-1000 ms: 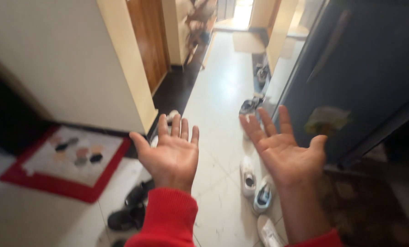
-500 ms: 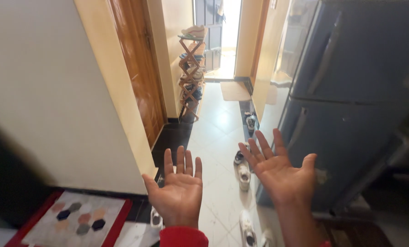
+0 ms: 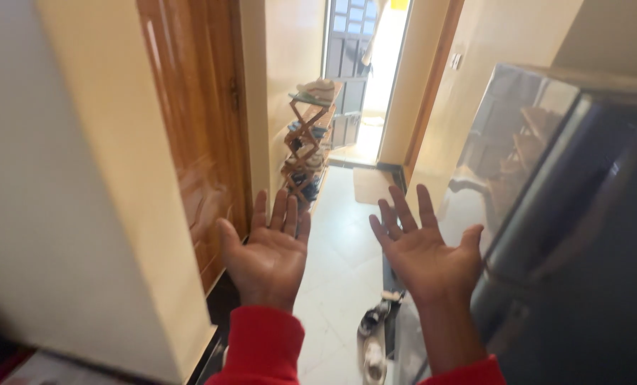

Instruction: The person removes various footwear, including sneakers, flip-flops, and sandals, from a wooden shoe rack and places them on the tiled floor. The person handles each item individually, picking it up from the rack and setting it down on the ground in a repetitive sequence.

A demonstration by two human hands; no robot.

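Red-sleeved left hand (image 3: 267, 255) and right hand (image 3: 427, 251): both spread flat, palms up, grasping nothing, raised over pale floor (image 3: 336, 274). Nearest items: 2 shoes (image 3: 372, 335) near right, beside grey fridge (image 3: 582, 235). Probable hazard: tripping over shoes below, masked by hands.

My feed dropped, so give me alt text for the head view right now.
Both hands, left hand and right hand, are raised palms-up and empty in a hallway. A wooden door stands left, a dark fridge right, a shoe rack ahead.
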